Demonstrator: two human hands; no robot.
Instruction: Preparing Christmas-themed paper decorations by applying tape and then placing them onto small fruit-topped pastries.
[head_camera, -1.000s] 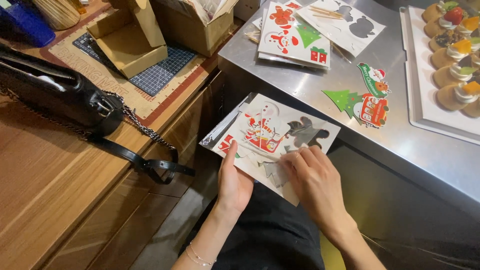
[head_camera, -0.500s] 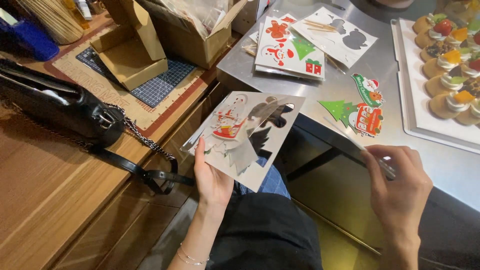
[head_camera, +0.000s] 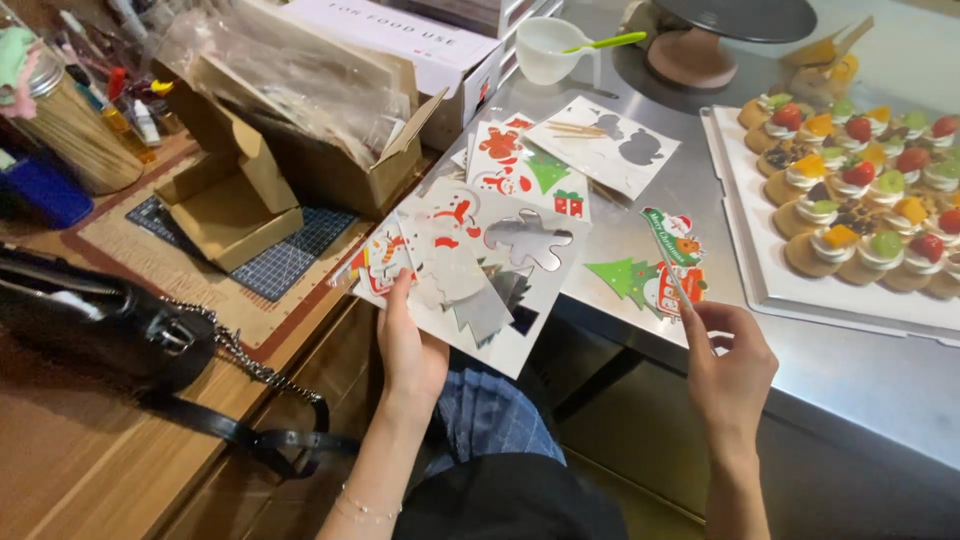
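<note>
My left hand (head_camera: 408, 350) holds up a small stack of white sticker sheets (head_camera: 478, 270) with festive snowman figures; several shapes are punched out and show silver backing. My right hand (head_camera: 728, 372) is at the steel counter's front edge, pinching a thin pick topped with a small red-and-green cut-out (head_camera: 672, 240). Just left of that hand, a green tree cut-out and a red figure (head_camera: 645, 282) lie flat on the counter. More sticker sheets (head_camera: 560, 160) lie further back.
A white tray (head_camera: 745, 260) of fruit-topped tartlets sits at the right. Cardboard boxes (head_camera: 300, 130), a black bag with chain (head_camera: 110, 325) and a cutting mat (head_camera: 285, 262) occupy the wooden table at left. A cake turntable (head_camera: 715, 40) and white cup stand at the back.
My right hand left the sheets, swung right and picked a cut-out pick from the counter's edge. My left hand lifted the sheets higher. The camera has tilted up.
</note>
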